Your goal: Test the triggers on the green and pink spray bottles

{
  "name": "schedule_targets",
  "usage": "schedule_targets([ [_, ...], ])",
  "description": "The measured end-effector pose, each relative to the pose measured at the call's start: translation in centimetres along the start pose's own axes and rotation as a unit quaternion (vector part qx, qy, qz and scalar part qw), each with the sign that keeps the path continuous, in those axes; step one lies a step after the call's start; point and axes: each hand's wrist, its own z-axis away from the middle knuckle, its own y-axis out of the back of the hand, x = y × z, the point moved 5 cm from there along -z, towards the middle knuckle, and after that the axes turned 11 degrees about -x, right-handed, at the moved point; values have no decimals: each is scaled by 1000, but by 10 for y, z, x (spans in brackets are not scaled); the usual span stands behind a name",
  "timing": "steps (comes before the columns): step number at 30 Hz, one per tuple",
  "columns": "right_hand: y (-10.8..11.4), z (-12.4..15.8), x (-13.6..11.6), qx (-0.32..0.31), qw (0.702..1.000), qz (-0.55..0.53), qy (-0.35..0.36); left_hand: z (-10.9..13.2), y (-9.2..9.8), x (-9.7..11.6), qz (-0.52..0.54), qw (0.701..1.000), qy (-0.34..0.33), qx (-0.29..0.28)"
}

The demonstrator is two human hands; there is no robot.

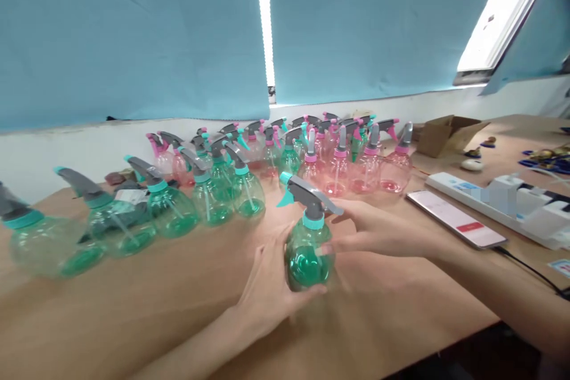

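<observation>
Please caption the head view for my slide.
Left hand and right hand hold a green spray bottle before rows of others.

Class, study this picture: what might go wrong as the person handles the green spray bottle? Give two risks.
The green spray bottle, held by the left hand and right hand, sits near the crowded bottles; a careless swing might topple some. The phone and power strip lie just to its right; if it holds liquid, which I cannot tell, a spill could wet them.
</observation>
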Motion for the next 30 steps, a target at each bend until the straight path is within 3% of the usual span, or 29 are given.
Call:
schedule_targets([
  [5,13,3,5,15,999,-8,-36,-17,-16,16,39,999,-10,-14],
  [12,21,-6,17,119,989,-80,21,-40,-31,26,32,999,-25,-20],
  [15,21,-10,27,160,983,-81,32,-45,-31,26,18,999,-35,-25],
  [20,18,-22,35,172,974,-106,100,-46,-27,18,-52,998,-43,-13],
  [30,13,-36,44,176,978,-47,103,-44,-21,5,-154,986,-50,-42],
])
